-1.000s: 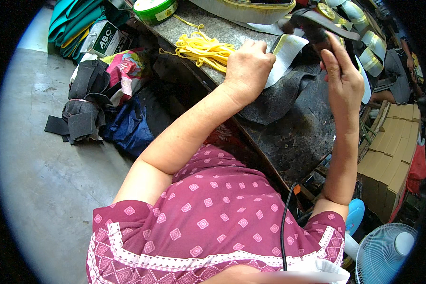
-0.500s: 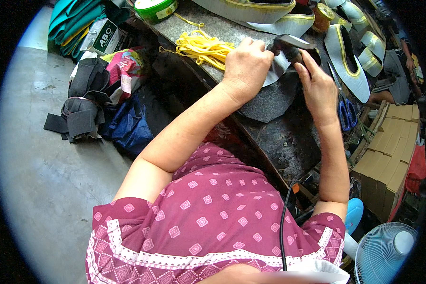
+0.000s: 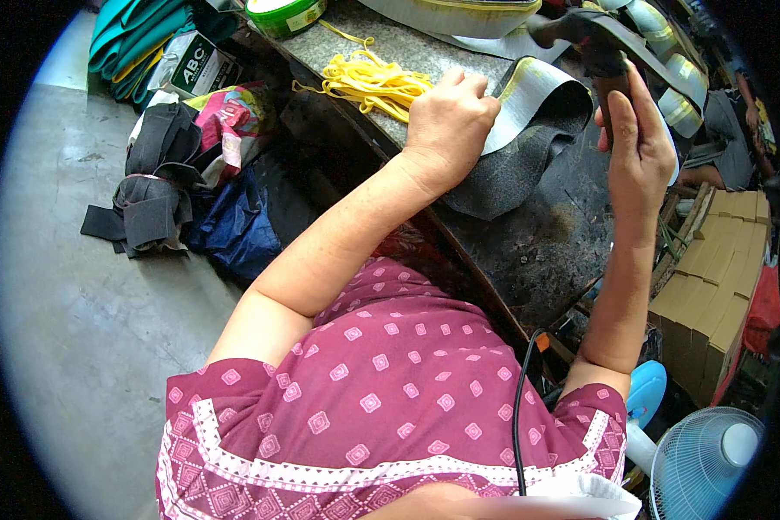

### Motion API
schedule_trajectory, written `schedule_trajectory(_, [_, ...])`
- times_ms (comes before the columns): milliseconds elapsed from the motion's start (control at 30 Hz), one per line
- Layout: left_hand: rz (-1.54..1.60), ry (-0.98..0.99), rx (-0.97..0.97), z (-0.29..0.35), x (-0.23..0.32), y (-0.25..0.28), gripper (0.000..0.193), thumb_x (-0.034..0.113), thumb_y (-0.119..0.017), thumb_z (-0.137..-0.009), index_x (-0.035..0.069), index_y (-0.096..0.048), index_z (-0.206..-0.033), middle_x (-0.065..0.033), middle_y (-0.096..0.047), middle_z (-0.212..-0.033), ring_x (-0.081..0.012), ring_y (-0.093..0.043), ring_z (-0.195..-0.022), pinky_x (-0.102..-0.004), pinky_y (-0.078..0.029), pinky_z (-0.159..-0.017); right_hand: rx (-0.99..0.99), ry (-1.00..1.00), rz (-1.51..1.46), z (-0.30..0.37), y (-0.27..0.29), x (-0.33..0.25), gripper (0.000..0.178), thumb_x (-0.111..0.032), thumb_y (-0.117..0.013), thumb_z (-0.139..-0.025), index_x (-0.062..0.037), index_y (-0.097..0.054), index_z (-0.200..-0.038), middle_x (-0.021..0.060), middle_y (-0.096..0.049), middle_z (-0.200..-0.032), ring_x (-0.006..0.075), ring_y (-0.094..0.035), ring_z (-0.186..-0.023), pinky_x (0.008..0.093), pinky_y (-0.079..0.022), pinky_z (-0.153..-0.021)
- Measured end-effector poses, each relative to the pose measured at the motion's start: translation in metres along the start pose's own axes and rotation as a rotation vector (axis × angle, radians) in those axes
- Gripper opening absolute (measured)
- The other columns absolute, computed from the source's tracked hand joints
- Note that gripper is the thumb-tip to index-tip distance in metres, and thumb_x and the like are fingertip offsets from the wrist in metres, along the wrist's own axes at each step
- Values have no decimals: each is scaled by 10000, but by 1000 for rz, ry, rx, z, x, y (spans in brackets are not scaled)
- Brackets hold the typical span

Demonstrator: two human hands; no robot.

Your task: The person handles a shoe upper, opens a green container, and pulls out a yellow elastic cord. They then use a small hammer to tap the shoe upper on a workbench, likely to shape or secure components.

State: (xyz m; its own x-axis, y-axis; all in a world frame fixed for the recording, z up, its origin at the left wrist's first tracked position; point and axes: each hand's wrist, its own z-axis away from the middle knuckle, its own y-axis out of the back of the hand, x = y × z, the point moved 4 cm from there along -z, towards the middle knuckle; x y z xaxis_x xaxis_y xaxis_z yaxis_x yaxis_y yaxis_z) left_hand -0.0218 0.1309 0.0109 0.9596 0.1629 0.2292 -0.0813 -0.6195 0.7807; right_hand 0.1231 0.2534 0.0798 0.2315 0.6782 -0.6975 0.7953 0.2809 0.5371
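My left hand (image 3: 451,130) is closed on the edge of a shoe upper (image 3: 522,91), a curved silver-grey piece with a yellowish rim. Its dark grey fuzzy lining (image 3: 503,184) droops over the bench top. Off to the right and raised, my right hand (image 3: 637,143) wraps round the brown handle of a hammer (image 3: 614,100). The hammer's dark head is apart from the upper and beyond the fingers. A tangle of yellow cord (image 3: 368,84) lies just left of my left hand.
The dark workbench (image 3: 537,260) carries more grey shoe uppers (image 3: 459,16) at its far side and a green tub (image 3: 286,16). Bundled dark cloth (image 3: 154,182) lies on the floor at left. Stacked cardboard (image 3: 711,277) and a fan (image 3: 706,464) stand at right.
My right hand has lifted the hammer up and right, away from the upper. The upper's curved end now shows; the blue-handled scissors are now hidden. My left hand has hardly moved.
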Motion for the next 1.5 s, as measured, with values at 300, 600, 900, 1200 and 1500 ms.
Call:
schedule_trajectory(300, [-24,-7,29,1,-2,0,68,158,-718,-770,97,-689,-775,-46,-617,-864,-264,-608,-892,-379,-543,-713,-145,171,283,17,-10,-3,326,-370,-639,-964,-242,-695,-1258,142,-728,-1010,319,-717,-882,381,-555,-733])
schedule_trajectory(600, [-69,48,-57,-7,-2,3,260,292,-775,-752,85,-692,-886,-79,-630,-917,-304,-587,-961,-398,-538,-791,-281,-49,330,33,-22,31,378,-398,-597,-992,-232,-650,-1327,201,-704,-882,323,-719,-818,373,-544,-701])
schedule_trajectory(900, [224,39,-319,-38,6,-9,565,455,-808,-755,-18,-677,-1035,-148,-649,-973,-277,-598,-975,-375,-501,-841,105,-273,-369,59,42,56,367,-181,-590,-1033,-76,-597,-1385,31,-646,-856,74,-540,-673,223,-442,-568])
schedule_trajectory(1200, [1576,409,-108,-48,-13,91,537,185,-775,-844,26,-521,-1288,-147,-535,-1224,-253,-619,-986,-369,-518,-861,192,-199,-403,68,85,47,371,-187,-546,-1052,-67,-575,-1401,55,-663,-879,79,-546,-666,218,-449,-599])
schedule_trajectory(1500, [51,-158,-540,-58,8,5,336,157,-689,-874,51,-605,-1182,-222,-690,-968,-373,-693,-893,-465,-547,-794,93,-158,-327,58,60,35,417,-213,-587,-1038,-21,-559,-1406,37,-652,-856,62,-545,-663,216,-454,-585])
